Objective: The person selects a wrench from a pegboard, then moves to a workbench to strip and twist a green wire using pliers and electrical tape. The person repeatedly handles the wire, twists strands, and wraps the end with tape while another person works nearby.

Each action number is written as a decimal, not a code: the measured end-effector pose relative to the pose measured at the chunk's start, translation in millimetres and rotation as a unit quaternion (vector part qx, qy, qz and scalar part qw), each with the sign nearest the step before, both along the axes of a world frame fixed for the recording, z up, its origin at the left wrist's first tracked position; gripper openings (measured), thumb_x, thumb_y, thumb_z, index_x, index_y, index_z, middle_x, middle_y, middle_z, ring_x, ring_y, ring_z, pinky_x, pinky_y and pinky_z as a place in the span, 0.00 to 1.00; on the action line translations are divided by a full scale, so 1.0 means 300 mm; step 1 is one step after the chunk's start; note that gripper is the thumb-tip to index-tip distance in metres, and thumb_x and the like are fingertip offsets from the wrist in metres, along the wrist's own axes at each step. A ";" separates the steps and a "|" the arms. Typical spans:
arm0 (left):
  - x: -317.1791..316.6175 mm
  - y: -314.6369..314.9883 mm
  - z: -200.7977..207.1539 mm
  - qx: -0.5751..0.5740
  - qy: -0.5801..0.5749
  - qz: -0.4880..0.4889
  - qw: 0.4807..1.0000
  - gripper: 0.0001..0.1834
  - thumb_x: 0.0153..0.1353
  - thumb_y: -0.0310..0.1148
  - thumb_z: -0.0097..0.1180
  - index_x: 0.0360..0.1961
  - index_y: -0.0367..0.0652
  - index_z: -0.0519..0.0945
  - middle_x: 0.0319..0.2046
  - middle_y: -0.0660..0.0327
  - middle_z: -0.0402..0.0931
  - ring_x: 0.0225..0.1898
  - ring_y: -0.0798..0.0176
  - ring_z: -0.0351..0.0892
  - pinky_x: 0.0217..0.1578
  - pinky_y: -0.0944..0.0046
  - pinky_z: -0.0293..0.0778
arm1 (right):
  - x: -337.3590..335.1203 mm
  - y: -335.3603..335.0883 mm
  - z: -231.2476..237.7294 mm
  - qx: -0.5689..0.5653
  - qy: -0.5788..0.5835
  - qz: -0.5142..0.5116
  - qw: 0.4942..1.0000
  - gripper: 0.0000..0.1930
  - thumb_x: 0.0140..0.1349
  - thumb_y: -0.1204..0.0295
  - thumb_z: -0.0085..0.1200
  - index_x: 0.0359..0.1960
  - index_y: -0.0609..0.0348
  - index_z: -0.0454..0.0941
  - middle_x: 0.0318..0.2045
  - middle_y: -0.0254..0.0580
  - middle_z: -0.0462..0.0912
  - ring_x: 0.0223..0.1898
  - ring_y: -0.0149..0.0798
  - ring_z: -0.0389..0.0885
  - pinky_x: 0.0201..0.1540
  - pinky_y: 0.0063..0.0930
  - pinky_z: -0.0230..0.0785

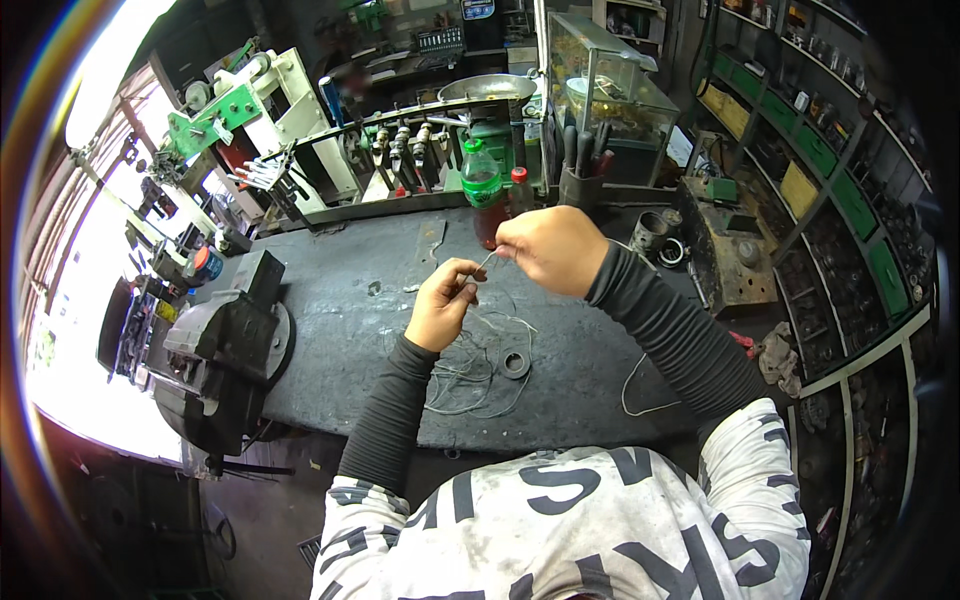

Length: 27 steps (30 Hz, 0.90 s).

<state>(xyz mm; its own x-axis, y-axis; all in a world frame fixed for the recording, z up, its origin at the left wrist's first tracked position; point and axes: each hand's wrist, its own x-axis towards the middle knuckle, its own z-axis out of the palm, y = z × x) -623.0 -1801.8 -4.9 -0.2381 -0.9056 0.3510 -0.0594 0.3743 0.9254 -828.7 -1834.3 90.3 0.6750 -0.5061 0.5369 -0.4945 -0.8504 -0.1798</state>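
Both my hands are raised over the dark workbench, pinching a thin pale wire (489,258) between them. My left hand (442,302) has its thumb and fingers closed on the wire. Just right of it and a little farther off, my right hand (556,252) grips the same wire in its fingertips, back of the hand upward. Below them a loose tangle of wire (465,380) lies on the bench. Beside the tangle sits a small dark roll of tape (514,364). One wire end (640,408) curves on the bench to the right.
A heavy bench vise (225,345) stands at the left. Beyond my hands are a green-capped bottle (482,190), a smaller red-capped bottle (520,190) and a can of tools (582,182). A rusty metal block (735,255) sits at the right. Shelving (840,190) lines the right side.
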 end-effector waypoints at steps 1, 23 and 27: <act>-0.017 0.005 0.015 -0.013 0.012 0.008 1.000 0.12 0.59 0.16 0.46 0.44 0.38 0.74 0.38 0.64 0.74 0.28 0.76 0.70 0.30 0.73 0.71 | -0.020 -0.005 0.014 -0.013 -0.007 -0.004 1.000 0.09 0.58 0.66 0.52 0.25 0.57 0.75 0.22 0.44 0.79 0.28 0.49 0.79 0.29 0.40 0.70; -0.112 0.111 0.014 0.002 0.053 0.106 0.993 0.03 0.60 0.24 0.56 0.34 0.35 0.77 0.25 0.66 0.75 0.25 0.75 0.72 0.26 0.75 0.68 | -0.087 0.190 -0.169 0.668 -0.277 0.178 0.667 0.14 0.69 0.66 0.42 0.44 0.66 0.72 0.27 0.43 0.80 0.25 0.32 0.80 0.28 0.20 0.73; -0.131 0.109 0.027 -0.099 0.033 0.089 0.991 0.02 0.58 0.22 0.57 0.32 0.34 0.78 0.23 0.66 0.73 0.25 0.75 0.71 0.25 0.76 0.66 | -0.048 0.200 -0.236 0.750 -0.364 0.226 0.504 0.15 0.69 0.65 0.41 0.46 0.66 0.71 0.27 0.46 0.81 0.25 0.37 0.82 0.29 0.22 0.75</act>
